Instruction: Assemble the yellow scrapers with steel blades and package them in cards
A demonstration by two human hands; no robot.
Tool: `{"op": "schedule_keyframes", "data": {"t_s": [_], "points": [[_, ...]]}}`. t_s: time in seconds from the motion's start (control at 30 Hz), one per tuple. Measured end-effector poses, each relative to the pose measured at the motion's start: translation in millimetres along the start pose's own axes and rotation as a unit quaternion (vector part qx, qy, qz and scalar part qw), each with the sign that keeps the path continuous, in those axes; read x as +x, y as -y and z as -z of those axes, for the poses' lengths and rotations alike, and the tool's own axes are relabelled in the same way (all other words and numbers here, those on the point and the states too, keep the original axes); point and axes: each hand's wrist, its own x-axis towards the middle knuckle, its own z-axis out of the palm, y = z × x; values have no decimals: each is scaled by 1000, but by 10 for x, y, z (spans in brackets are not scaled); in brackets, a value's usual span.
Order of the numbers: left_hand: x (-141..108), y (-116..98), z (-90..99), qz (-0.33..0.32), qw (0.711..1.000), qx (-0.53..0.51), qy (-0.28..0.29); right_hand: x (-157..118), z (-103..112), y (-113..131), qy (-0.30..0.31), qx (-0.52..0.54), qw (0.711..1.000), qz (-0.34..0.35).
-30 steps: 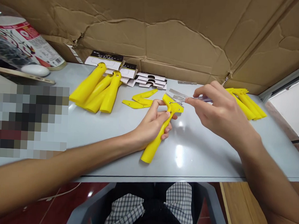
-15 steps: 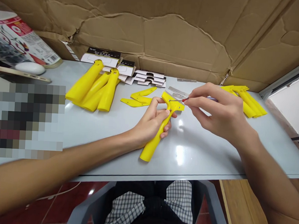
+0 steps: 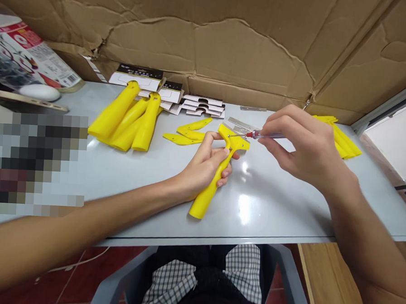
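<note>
Brown cardboard point(image 3: 208, 52) spans the upper frame behind the pale bench point(image 3: 281, 210), which crosses the middle. Yellow handles point(image 3: 145, 126) lie heaped left of centre. The right hand point(image 3: 305, 148) is right of centre. At centre, the left hand's point(image 3: 207, 168) grip wraps round a yellow scraper point(image 3: 207, 196), its head pointing up and right. The right grip pinches a slim screwdriver point(image 3: 254, 134), tip at the scraper's head.

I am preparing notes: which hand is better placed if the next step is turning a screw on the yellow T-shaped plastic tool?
Probably the right hand: it holds the red-collared screwdriver, whose tip reaches the head of the yellow tool. The left hand is occupied, holding that tool.
</note>
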Motion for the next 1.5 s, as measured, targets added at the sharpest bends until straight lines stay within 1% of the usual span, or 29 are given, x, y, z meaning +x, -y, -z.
{"op": "schedule_keyframes", "data": {"t_s": [0.07,0.13,0.23,0.3,0.47,0.57,0.7,0.77,0.83,1.0,1.1,1.3,1.4,1.5], "points": [[2,6,6,-3,1000,1,5,7,-5,-3,-2,-5,1000,-12],[5,10,10,-6,1000,4,8,12,-7,-3,3,-1,1000,-10],[7,4,4,-4,1000,8,-1,12,-4,-2,20,20,1000,3],[4,-5,-7,-1,1000,6,-9,11,0,-4,25,28,999,-1],[-5,-10,-23,0,1000,-3,-18,16,10,-4,8,24,1000,-9],[-7,-4,-19,-3,1000,0,-10,20,14,4,-1,2,1000,-15],[-8,-9,-16,-5,1000,1,-6,4,7,-9,1,2,1000,15],[-7,-16,-18,-2,1000,0,-10,-7,5,-23,-7,16,999,33],[-5,-19,-20,-1,1000,2,-11,-14,5,-35,-15,20,999,37],[3,-13,-24,0,1000,3,-11,-12,-5,-40,-45,-5,999,14],[0,-13,-24,1,1000,7,-8,-16,-5,-35,-42,-27,999,1],[-10,-21,-29,3,1000,4,-11,-35,35,-21,26,14,999,-43],[-4,-23,-35,8,1000,3,-14,-37,13,-36,3,17,999,-38],[2,-24,-34,10,1000,3,-16,-27,-14,-55,-21,-6,999,-30]]}}
